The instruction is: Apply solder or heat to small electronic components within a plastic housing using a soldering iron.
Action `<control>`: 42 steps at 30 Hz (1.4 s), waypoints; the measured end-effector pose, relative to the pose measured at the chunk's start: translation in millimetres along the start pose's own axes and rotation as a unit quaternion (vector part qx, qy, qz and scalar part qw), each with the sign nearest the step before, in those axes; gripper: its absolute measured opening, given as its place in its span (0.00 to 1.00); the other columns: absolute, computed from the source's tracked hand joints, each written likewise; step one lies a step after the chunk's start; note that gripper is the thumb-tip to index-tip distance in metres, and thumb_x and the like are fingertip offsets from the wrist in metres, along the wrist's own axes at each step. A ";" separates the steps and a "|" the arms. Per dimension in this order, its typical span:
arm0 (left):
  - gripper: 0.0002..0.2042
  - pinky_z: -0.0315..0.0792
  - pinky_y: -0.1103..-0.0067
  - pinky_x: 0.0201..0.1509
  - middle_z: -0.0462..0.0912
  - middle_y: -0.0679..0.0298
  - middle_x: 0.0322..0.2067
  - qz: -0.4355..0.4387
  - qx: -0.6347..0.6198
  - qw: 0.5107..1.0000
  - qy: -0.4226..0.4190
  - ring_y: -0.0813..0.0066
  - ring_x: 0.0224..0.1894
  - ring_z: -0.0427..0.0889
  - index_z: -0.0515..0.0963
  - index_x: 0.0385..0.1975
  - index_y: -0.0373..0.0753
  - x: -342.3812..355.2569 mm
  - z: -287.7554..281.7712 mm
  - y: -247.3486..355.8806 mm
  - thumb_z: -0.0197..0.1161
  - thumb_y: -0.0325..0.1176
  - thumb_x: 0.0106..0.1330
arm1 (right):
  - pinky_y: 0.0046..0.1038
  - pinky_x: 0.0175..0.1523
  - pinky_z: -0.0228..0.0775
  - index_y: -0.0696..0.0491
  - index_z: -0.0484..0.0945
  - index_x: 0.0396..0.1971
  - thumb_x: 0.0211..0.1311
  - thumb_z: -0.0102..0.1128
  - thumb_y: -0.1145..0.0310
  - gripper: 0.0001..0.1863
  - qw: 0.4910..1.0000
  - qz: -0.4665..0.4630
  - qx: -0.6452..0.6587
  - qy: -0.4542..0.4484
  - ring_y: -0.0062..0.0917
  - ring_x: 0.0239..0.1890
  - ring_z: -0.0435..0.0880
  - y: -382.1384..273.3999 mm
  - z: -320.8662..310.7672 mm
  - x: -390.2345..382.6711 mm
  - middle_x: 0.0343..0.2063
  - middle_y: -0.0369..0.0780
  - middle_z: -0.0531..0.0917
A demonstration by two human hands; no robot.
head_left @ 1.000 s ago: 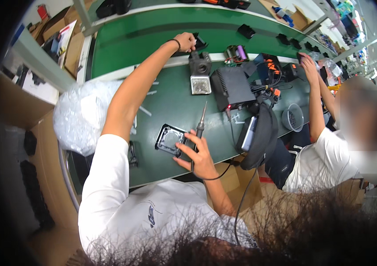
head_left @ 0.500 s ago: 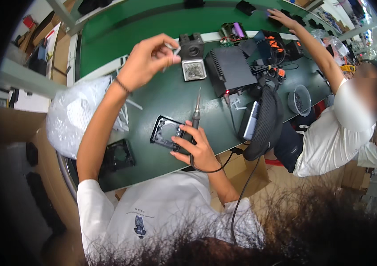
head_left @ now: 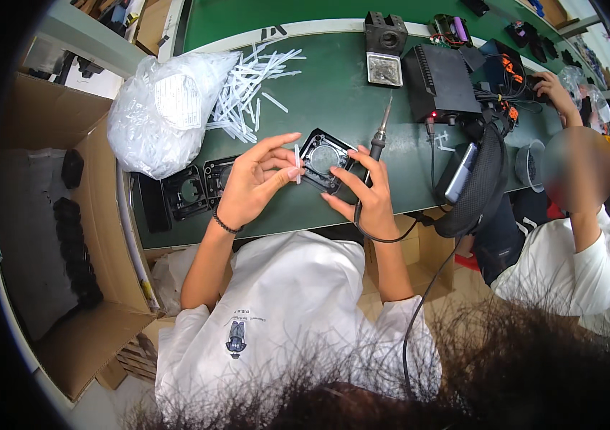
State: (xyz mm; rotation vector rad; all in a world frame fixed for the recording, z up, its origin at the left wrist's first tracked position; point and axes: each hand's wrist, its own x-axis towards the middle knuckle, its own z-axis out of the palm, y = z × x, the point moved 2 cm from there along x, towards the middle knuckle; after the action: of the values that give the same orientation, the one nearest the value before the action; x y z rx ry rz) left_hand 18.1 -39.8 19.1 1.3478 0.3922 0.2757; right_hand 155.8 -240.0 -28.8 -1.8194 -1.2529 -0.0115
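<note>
A short white translucent plastic strip is pinched upright between the thumb and fingers of my left hand, right beside a black plastic housing. The housing has a round ring in its middle and lies tilted near the table's front edge. My right hand steadies its right side with the fingertips. That same hand also carries a soldering iron, tucked against the fingers with its tip pointing away from me and its cord looping below the wrist.
Loose white strips lie beside a stuffed clear plastic bag. More black housings sit at left. A soldering station, an iron stand and a black mesh case occupy the right. A co-worker's hand is further right.
My left hand has come down from above the table to the housing with the strip. The view has shifted, showing the strip pile. The co-worker's outstretched arm has drawn back.
</note>
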 end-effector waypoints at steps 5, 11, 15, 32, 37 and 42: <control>0.21 0.81 0.77 0.57 0.83 0.62 0.45 -0.005 0.007 1.000 0.009 0.76 0.48 0.84 0.78 0.63 0.28 -18.2 -4.9 -10.2 0.68 0.17 0.71 | 0.49 0.68 0.73 0.47 0.89 0.53 0.46 0.86 0.68 0.29 1.000 -0.009 0.010 -0.003 0.51 0.68 0.75 3.3 1.1 0.5 0.64 0.45 0.77; 0.15 0.79 0.80 0.55 0.83 0.64 0.44 -0.003 0.068 0.998 0.010 0.80 0.47 0.83 0.83 0.56 0.29 -29.5 0.8 -14.2 0.69 0.17 0.70 | 0.48 0.68 0.73 0.47 0.89 0.52 0.45 0.87 0.68 0.29 1.000 -0.005 0.010 -0.012 0.49 0.68 0.75 3.0 -0.8 2.6 0.64 0.44 0.77; 0.11 0.80 0.78 0.53 0.84 0.62 0.45 0.005 0.129 0.992 0.012 0.75 0.46 0.85 0.86 0.48 0.32 -31.7 1.3 -17.3 0.71 0.17 0.68 | 0.46 0.68 0.73 0.47 0.90 0.50 0.42 0.88 0.68 0.29 1.000 0.004 0.000 -0.015 0.48 0.67 0.77 3.2 -0.6 3.3 0.63 0.43 0.78; 0.24 0.80 0.70 0.37 0.82 0.63 0.33 0.222 0.435 0.870 -0.070 0.66 0.33 0.85 0.86 0.59 0.41 -27.9 7.7 -4.1 0.77 0.25 0.61 | 0.46 0.67 0.74 0.47 0.91 0.49 0.37 0.88 0.69 0.31 1.000 0.006 -0.008 -0.020 0.47 0.66 0.79 4.3 -8.2 1.7 0.63 0.42 0.79; 0.24 0.77 0.71 0.39 0.82 0.67 0.38 0.285 0.472 0.829 -0.092 0.69 0.36 0.83 0.87 0.58 0.44 -14.5 0.9 -13.5 0.77 0.26 0.59 | 0.45 0.66 0.74 0.46 0.91 0.50 0.37 0.88 0.69 0.31 1.000 0.004 0.003 -0.019 0.47 0.66 0.79 5.2 -8.2 1.7 0.61 0.42 0.81; 0.23 0.70 0.74 0.44 0.83 0.75 0.42 0.302 0.559 0.759 -0.143 0.73 0.44 0.80 0.87 0.57 0.48 -6.1 9.6 -0.6 0.72 0.27 0.60 | 0.46 0.66 0.76 0.47 0.89 0.52 0.43 0.87 0.69 0.30 0.999 0.007 0.008 -0.034 0.48 0.67 0.76 4.6 -10.4 0.8 0.63 0.42 0.78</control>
State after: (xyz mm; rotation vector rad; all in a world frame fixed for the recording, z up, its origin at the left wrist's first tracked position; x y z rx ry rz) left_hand 16.6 -50.9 20.8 2.6710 -0.2431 0.3739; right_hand 164.4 -246.8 -25.3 -1.8272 -1.2839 0.0683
